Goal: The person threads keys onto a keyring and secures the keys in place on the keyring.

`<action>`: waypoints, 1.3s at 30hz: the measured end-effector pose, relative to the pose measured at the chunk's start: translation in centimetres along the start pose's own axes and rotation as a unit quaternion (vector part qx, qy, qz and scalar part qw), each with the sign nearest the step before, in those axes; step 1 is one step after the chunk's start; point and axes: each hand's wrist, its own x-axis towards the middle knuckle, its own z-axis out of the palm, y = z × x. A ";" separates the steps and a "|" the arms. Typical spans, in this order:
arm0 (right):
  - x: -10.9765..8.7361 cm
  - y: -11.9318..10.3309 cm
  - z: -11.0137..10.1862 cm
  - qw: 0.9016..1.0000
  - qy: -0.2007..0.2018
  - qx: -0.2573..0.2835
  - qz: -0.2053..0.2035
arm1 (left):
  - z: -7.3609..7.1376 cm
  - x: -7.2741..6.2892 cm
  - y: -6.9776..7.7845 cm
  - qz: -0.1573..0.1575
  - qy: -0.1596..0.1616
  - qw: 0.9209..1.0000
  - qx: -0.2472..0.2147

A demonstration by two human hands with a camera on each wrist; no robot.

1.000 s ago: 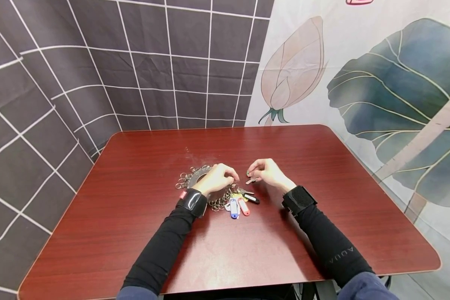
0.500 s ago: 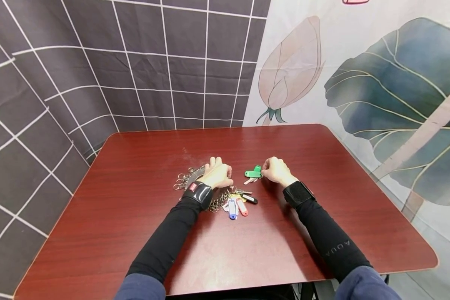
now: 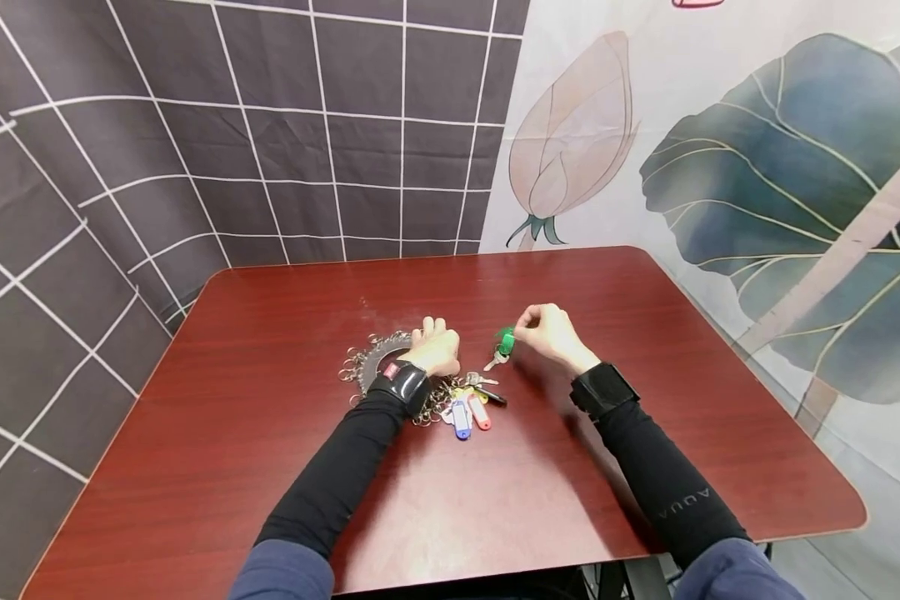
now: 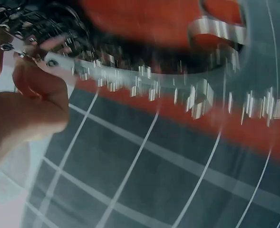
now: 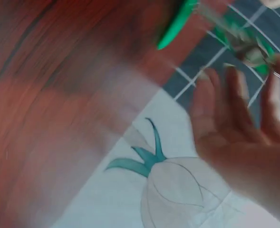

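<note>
A large grey ring (image 3: pixel 373 365) hung with many small metal rings lies under my left hand (image 3: pixel 435 348). In the left wrist view, my left thumb and finger pinch the edge of that grey ring (image 4: pixel 140 78). My right hand (image 3: pixel 551 333) is raised to the right and pinches a bunch of keys with green tags (image 3: pixel 506 342). Silvery keys (image 3: pixel 497 361) dangle below the tags. The right wrist view is blurred, but shows one green tag (image 5: pixel 178 26) swinging away from my right hand (image 5: pixel 244 118).
Nearer me on the red-brown table (image 3: pixel 270 467) lie keys with a blue tag (image 3: pixel 461 419), a red tag (image 3: pixel 479 412) and a black tag (image 3: pixel 491 397), against the grey ring's right side. A dark grid cloth (image 3: pixel 285 150) and a flower-print cloth (image 3: pixel 570 150) hang behind.
My right hand has moved right and up, away from the grey ring, with the green-tagged keys now hanging from it. My left hand has turned over the ring, its fingers pointing farther away from me.
</note>
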 end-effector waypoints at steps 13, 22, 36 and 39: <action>-0.2 -1.5 1.4 0.894 -0.134 0.423 0.055 | -0.1 0.6 -2.6 0.050 0.025 0.978 -0.200; -0.4 -2.3 4.2 0.968 -0.155 0.196 0.004 | -0.5 -0.2 -2.9 0.076 0.066 0.955 -0.279; -0.4 -3.2 6.3 0.974 -0.125 0.184 -0.054 | -0.8 -1.8 -2.8 0.112 0.102 0.937 -0.314; -0.5 -3.3 6.3 0.969 -0.128 0.210 -0.040 | -0.7 -2.0 -2.9 0.116 0.107 0.939 -0.304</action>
